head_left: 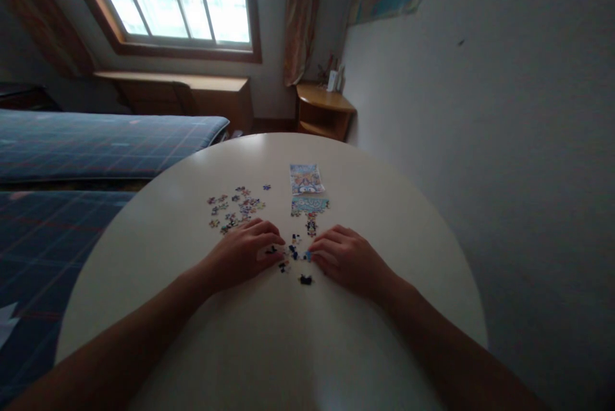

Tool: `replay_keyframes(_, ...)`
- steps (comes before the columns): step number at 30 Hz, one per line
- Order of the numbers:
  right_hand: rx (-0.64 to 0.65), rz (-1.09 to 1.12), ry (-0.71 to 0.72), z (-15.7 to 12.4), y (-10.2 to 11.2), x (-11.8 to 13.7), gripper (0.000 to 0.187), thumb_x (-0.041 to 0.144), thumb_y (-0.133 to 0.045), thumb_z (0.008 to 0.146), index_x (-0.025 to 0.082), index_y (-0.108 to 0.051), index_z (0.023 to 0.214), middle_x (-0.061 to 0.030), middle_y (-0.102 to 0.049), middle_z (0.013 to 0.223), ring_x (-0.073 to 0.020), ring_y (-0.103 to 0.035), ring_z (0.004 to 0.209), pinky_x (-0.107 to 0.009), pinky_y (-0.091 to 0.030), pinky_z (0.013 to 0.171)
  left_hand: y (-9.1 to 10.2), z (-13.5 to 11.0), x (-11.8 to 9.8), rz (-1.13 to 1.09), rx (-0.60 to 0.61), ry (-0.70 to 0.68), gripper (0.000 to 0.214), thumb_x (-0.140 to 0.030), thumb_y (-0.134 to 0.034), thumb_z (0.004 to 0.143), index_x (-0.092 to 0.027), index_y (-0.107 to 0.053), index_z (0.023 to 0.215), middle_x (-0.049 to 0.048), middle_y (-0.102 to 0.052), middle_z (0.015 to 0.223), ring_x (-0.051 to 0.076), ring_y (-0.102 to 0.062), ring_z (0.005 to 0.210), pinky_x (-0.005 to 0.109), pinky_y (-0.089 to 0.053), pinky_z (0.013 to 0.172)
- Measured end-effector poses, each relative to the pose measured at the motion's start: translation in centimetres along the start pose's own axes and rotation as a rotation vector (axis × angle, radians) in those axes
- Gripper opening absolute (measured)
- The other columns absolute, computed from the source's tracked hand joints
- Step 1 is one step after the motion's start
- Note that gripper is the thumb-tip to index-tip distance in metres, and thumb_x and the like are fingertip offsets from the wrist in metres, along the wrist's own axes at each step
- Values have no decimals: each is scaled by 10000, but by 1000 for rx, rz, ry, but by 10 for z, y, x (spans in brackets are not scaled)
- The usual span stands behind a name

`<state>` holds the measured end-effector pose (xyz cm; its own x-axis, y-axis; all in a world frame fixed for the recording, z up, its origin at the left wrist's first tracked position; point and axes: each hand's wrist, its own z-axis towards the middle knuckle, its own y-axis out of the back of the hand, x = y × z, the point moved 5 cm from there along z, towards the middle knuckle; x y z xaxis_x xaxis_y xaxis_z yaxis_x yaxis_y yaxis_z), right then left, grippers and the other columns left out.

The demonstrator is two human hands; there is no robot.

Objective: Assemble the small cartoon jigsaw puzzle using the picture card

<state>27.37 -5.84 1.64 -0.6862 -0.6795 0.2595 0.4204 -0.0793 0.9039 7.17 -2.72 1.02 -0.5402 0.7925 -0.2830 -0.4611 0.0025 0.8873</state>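
Loose pcs (246, 203) lay scattered on the L of the bench (384, 187), beyond the L hand (245, 251). Its thumb sat spread from the fingers, couldn't tell if they gripped anything. Dark pc (293, 252) was between both hands, just R of the L fingertips, long axis roughly near-to-far afaict. Blue pc (308, 256) was R of that, right at the R hand's (346, 254) bunched fingers, so R was nearer; pinch or touch, can't tell tbh.

A few dark puzzle pieces (293, 252) on the table (384, 219) are kinda flanked by both hands (247, 248), just below centre frame.
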Motion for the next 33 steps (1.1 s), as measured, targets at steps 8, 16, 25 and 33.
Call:
replay_keyframes(8,-29,7,-14,1,2,0,85,216,-633,916,217,-706,961,-54,-730,1034,-213,-625,988,-378,-497,917,-12,3,-3,-40,10,97,66,-278,-648,917,-225,-685,901,27,-669,1051,193,-599,975,343,-496,888)
replay_keyframes(16,-10,31,7,5,-1,4,91,203,-625,911,217,-703,956,-51,-727,1016,-203,-621,969,-366,-494,915,-15,5,0,-126,39,162,28,-225,-655,906,-197,-653,905,30,-678,1012,202,-588,984,362,-469,922)
replay_keyframes(25,0,35,-14,7,-4,7,152,232,-649,904,198,-690,1046,-75,-738,1027,-228,-631,989,-395,-495,907,-14,8,-5,-121,43,223,65,-149,-688,849,-200,-648,855,18,-699,843,205,-625,882,346,-486,845)
replay_keyframes(33,-88,214,-89,9,-2,9,242,203,-701,869,219,-669,1108,-38,-757,1006,-196,-660,965,-363,-468,914,-16,10,-22,-154,-11,197,68,-152,-648,883,-215,-630,863,11,-692,856,193,-642,875,350,-496,859)
